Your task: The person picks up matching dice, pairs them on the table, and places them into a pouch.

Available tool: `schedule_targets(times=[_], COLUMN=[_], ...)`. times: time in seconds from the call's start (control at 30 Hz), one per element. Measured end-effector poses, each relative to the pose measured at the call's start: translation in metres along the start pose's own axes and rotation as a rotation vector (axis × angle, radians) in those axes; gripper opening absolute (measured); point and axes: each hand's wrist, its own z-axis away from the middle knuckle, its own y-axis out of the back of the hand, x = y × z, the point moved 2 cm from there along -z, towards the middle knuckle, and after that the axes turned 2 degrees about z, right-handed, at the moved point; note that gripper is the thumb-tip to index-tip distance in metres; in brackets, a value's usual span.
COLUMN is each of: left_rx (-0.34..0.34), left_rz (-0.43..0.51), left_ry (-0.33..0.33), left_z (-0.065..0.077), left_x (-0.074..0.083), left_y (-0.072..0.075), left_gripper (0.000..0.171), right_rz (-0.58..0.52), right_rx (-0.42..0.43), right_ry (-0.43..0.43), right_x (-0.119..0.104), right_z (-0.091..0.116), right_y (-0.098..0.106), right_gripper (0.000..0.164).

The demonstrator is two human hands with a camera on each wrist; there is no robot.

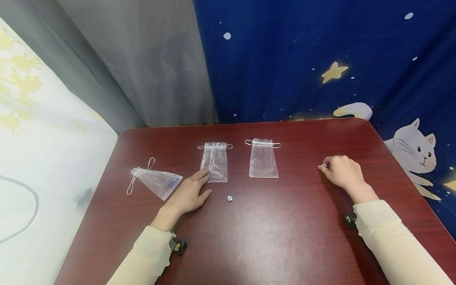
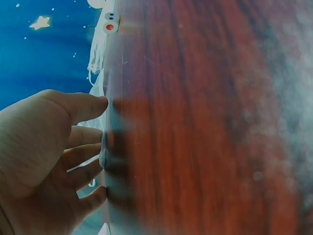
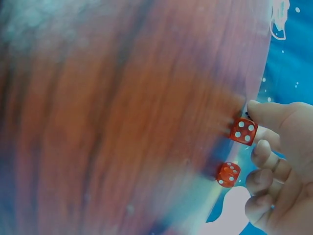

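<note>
In the head view my left hand [image 1: 190, 192] lies with fingers spread, fingertips on the lower left corner of a flat organza drawstring bag [image 1: 218, 162]. A white die [image 1: 229, 198] rests to the right of that hand; the left wrist view shows this die [image 2: 111, 23] with a red pip. Far to the right, my right hand [image 1: 343, 171] pinches a small die [image 1: 324, 165] between thumb and forefinger. Up close in the right wrist view, a red die [image 3: 243, 131] with white pips sits at those fingertips. Near the curled fingers is a second red die [image 3: 228, 175].
A second flat organza bag [image 1: 263, 160] lies right of the first. At the left, a drawn-up organza bag [image 1: 156, 180] contains blue dice [image 1: 171, 184]. The dark red table [image 1: 270, 233] has its far edge by grey and blue curtains [image 1: 285, 59].
</note>
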Motion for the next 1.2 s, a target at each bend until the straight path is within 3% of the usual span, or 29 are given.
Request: schedule_targets(times=[0.47,1.2], left_rx=[0.006,-0.003], left_rz=[0.000,0.003], left_ry=[-0.012,0.000], left_z=[0.000,0.000], left_x=[0.000,-0.001], left_y=[0.000,0.000], left_gripper=[0.055,0.056], right_rz=[-0.003,-0.027], right_rx=[0.063,0.115], right_ry=[0.066,0.220], right_x=[-0.018,-0.080], right_z=[0.001,-0.001], right_y=[0.004,-0.002], right_gripper=[0.017,0.014])
